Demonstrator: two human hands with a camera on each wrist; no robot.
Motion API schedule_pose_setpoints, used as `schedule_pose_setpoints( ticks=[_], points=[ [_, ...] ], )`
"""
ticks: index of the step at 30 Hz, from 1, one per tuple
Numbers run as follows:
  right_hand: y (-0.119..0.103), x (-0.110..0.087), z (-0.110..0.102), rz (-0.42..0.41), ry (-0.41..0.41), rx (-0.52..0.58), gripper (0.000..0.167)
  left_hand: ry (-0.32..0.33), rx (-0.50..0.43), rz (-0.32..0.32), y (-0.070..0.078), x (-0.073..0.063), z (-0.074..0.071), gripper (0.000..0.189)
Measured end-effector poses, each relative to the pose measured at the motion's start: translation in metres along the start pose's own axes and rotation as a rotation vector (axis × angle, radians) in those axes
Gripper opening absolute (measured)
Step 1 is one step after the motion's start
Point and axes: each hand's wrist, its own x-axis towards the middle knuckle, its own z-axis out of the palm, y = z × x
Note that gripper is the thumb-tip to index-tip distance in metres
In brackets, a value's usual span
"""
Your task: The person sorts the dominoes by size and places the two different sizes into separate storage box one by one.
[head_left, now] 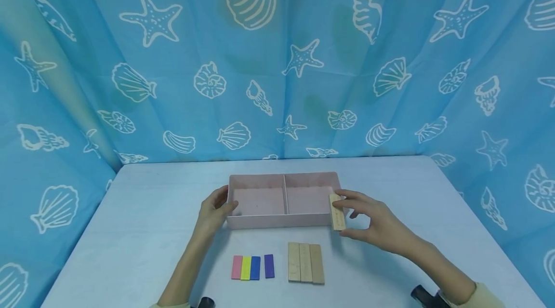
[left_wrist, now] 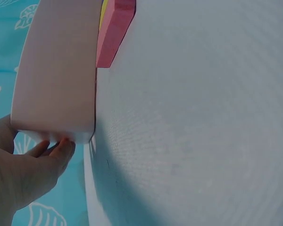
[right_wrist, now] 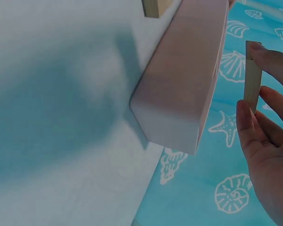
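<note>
A pale pink two-compartment box (head_left: 257, 222) stands on the white table. My left hand (head_left: 211, 215) grips its left end, thumb over the rim and fingers along the outer wall; the left wrist view shows this hand (left_wrist: 30, 172) at the end of the box (left_wrist: 59, 70). Between thumb and fingers, my right hand (head_left: 381, 226) pinches a plain wooden block (head_left: 337, 212), which overlaps the box's front right corner in the head view. In the right wrist view the block (right_wrist: 252, 80) is held upright, above and apart from the box (right_wrist: 179, 70).
In front of the box lie three wooden blocks (head_left: 305, 263) side by side. To their left are a pink block (head_left: 236, 267), a yellow block (head_left: 245, 268), a blue block (head_left: 255, 268) and a purple block (head_left: 269, 266). A blue shell-patterned curtain (head_left: 260, 67) hangs behind the table (head_left: 143, 231).
</note>
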Motion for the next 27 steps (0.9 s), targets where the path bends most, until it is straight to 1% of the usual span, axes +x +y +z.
schedule_pose_setpoints(
  ticks=[2, 5, 10, 13, 17, 21, 24, 27],
  points=[
    [0.003, 0.007, -0.001, -0.006, 0.001, 0.000, 0.059, 0.002, 0.001, 0.004, 0.000, 0.000, 0.000, 0.059],
    [0.007, 0.016, -0.001, 0.014, -0.009, 0.001, 0.057, 0.003, 0.010, 0.012, 0.000, -0.001, 0.001, 0.058],
    [0.011, 0.031, -0.001, 0.078, -0.046, -0.002, 0.054, 0.010, 0.020, 0.023, 0.000, 0.000, 0.001, 0.058],
    [0.014, 0.039, 0.001, 0.098, -0.070, -0.004, 0.053, 0.016, 0.024, 0.022, 0.000, 0.000, 0.001, 0.059],
    [0.017, 0.049, 0.005, 0.097, -0.093, 0.026, 0.052, 0.018, 0.026, 0.023, 0.000, 0.000, 0.001, 0.058],
    [0.019, 0.059, 0.011, 0.113, -0.115, 0.062, 0.054, 0.021, 0.027, 0.028, 0.000, 0.000, 0.000, 0.058],
    [0.021, 0.063, 0.016, 0.125, -0.122, 0.101, 0.055, 0.021, 0.028, 0.023, 0.000, 0.000, 0.000, 0.059],
    [0.023, 0.067, 0.022, 0.119, -0.125, 0.136, 0.055, 0.020, 0.031, 0.018, -0.001, 0.000, 0.000, 0.059]
  ],
)
